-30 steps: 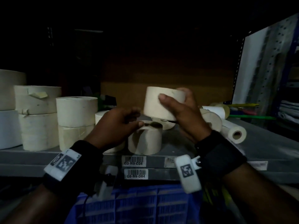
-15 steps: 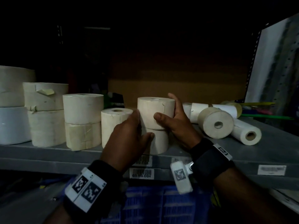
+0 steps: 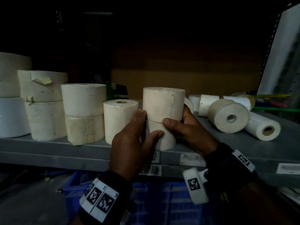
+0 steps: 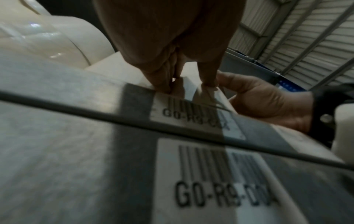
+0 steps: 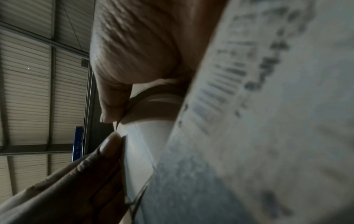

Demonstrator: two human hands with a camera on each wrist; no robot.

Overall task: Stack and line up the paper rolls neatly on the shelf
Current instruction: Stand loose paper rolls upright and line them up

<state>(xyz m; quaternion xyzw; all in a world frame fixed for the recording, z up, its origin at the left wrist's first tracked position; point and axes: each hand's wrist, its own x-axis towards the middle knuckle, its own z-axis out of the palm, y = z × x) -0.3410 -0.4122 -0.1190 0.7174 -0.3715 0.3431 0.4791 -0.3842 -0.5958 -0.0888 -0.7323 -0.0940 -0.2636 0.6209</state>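
Two cream paper rolls stand stacked near the front edge of the grey shelf (image 3: 65, 153): the top roll (image 3: 164, 103) sits on the bottom roll (image 3: 162, 140). My left hand (image 3: 151, 122) holds the stack from the left, thumb on the bottom roll's front. From the right, my right hand (image 3: 177, 116) grips it, thumb on the seam and fingers behind the top roll. In the right wrist view my thumb (image 5: 113, 106) presses the roll (image 5: 145, 144). The left wrist view shows my fingers (image 4: 168, 75) on the roll above the shelf edge.
A single upright roll (image 3: 121, 120) stands just left of the stack, then two-high stacks (image 3: 84, 111) (image 3: 42, 103) and bigger rolls (image 3: 11, 95). Loose rolls (image 3: 228, 117) (image 3: 263, 129) lie on their sides at right. A cardboard box (image 3: 178, 82) stands behind; a blue crate (image 3: 162, 205) sits below.
My right hand has set the roll it held in the air onto the lower roll. Both hands have closed in around the stack.
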